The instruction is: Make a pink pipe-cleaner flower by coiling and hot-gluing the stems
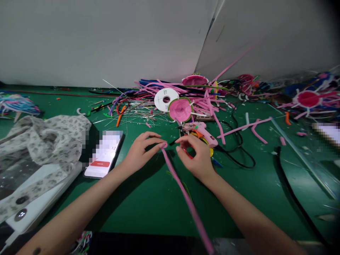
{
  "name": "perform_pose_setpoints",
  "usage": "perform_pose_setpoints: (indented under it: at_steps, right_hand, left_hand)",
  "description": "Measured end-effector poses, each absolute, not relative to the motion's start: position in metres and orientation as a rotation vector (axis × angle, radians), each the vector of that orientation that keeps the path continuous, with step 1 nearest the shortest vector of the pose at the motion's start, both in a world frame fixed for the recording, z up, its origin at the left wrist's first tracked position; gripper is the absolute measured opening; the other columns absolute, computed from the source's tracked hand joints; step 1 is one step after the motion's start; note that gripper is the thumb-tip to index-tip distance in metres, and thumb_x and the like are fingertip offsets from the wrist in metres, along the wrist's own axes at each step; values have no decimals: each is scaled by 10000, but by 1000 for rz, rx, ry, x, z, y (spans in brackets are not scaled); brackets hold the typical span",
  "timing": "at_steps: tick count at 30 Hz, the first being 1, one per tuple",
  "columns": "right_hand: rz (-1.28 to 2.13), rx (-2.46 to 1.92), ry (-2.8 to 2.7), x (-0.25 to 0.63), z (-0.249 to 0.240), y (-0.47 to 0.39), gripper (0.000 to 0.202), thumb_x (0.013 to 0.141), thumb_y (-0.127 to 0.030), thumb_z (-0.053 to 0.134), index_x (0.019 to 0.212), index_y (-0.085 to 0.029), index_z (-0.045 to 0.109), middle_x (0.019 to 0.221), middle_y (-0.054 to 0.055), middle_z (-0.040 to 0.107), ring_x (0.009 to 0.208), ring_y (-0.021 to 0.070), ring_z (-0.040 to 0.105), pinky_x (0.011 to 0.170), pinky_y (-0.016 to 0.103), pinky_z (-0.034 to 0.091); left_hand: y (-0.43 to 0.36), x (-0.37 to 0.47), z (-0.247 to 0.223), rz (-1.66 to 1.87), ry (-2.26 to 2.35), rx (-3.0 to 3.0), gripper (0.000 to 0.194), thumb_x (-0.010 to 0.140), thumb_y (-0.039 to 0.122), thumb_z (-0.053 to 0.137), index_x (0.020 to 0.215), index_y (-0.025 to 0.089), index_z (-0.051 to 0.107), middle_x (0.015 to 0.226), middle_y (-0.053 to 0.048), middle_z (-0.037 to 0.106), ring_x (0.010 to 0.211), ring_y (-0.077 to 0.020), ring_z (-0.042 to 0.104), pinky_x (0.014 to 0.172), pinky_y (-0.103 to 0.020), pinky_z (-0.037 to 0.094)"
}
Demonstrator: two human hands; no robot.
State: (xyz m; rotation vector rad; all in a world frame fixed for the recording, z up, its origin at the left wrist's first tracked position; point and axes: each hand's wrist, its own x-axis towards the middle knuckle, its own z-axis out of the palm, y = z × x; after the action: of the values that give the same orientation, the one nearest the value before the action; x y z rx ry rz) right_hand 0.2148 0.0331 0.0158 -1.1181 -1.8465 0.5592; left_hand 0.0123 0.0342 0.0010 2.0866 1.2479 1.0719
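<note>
A green table [143,212] carries (rather messily) a phone [107,156] and pink strips [245,127].

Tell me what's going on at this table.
Someone is working with a long pink fuzzy strip. The left hand pinches its small curled end; the right hand is close by with bent fingers, though whether it grips anything is unclear. A pink glue gun lies just beyond the right hand, and a coiled pink disc sits in front of the pile.

One black-edged rectangular phone [106,156] lies at nine o'clock, apparently a second phone [329,133], blurred, at three; one round white printed disc [160,100] and one green-rimmed pink coil [180,110] at twelve; one pink plastic glue gun [206,136] near the centre.
</note>
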Motion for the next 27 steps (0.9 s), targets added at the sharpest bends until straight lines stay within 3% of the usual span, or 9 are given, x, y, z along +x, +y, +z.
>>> perform_pose_setpoints:
  at_steps: [4, 9, 14, 19, 27]
  right_hand:
    - [1009, -1005, -1240, 223, 9, 50, 297, 653, -123, 618, 926, -234, 580, 863, -1, 603, 807, 147, 604, 774, 324, 500]
    - [1323, -921, -983, 225, 7, 58, 461, 535, -56, 655, 945, -251, 579, 920, -13, 621, 871, 145, 624, 833, 325, 520]
    - [1496, -810, -957, 221, 13, 51, 480, 579, -36, 654, 999, -257, 577, 982, -11, 643, 946, 154, 651, 851, 308, 535]
    - [1683, -654, -1097, 217, 18, 41, 507, 638, -50, 655, 1084, -269, 553, 1066, 8, 647, 1029, 200, 649, 874, 355, 547]
    - [1828, -558, -1215, 212, 20, 33, 530, 654, -65, 666, 1123, -281, 546, 1124, 18, 639, 994, 183, 664, 863, 349, 550]
  left_hand:
    - [33, 14, -1, 1095, 1252, 2063, 166, 894, 341, 572, 991, 299, 701, 1070, -35, 624, 1039, -188, 574, 914, -401, 456]
    - [33, 15, 0, 1126, 1243, 2021, 227, 895, 343, 576, 1108, 293, 634, 1105, -31, 624, 1054, -178, 568, 930, -391, 448]
    - [32, 14, 2, 1192, 1217, 2031, 206, 920, 315, 534, 1106, 249, 594, 1104, -46, 635, 1058, -179, 569, 932, -392, 445]
    - [29, 15, 9, 1231, 1198, 2169, 248, 850, 335, 637, 1072, 232, 599, 1102, -50, 637, 1058, -194, 570, 928, -398, 439]
    - [22, 15, 18, 1237, 1158, 2222, 83, 873, 274, 603, 841, 222, 659, 1116, -43, 624, 1063, -194, 571, 943, -399, 415]
